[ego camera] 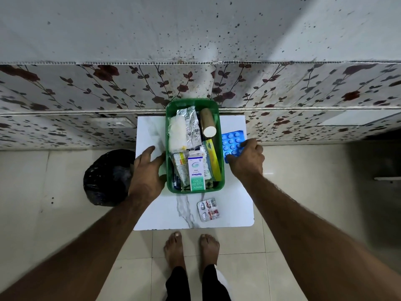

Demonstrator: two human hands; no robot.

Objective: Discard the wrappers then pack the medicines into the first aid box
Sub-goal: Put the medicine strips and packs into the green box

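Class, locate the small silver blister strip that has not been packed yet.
In the head view the silver blister strip lies flat on the white table, just in front of the green box, near the table's front edge.

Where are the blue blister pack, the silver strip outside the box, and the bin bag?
blue blister pack (232, 141): head view, exposed pill rows.
silver strip (209, 209): head view, centre of foil.
bin bag (106, 177): head view, black plastic side.

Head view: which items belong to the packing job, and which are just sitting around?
Job:
- green first aid box, already holding medicines
- blue blister pack, under the right hand
- silver blister strip, loose on the white table
- black bin bag, for wrappers
- left hand, against the box

Not job:
- wall switch plate
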